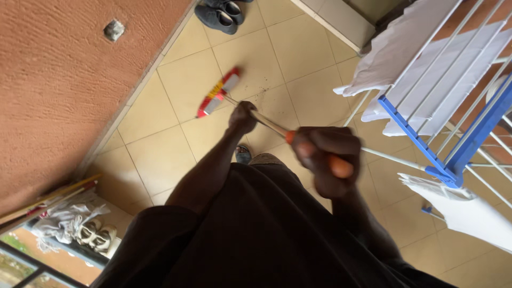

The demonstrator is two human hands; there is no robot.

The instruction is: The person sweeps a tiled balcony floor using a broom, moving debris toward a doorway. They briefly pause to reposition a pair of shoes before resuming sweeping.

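No pkgs, labels, signs, screens — none in view.

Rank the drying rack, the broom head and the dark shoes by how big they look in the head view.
1. Drying rack, by far the largest.
2. Broom head and dark shoes: they look about alike, and the shoes are cut by the frame's edge, so no ranking.

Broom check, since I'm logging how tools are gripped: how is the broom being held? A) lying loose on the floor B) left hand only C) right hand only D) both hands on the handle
D: the left hand and right hand both grip the broom handle.
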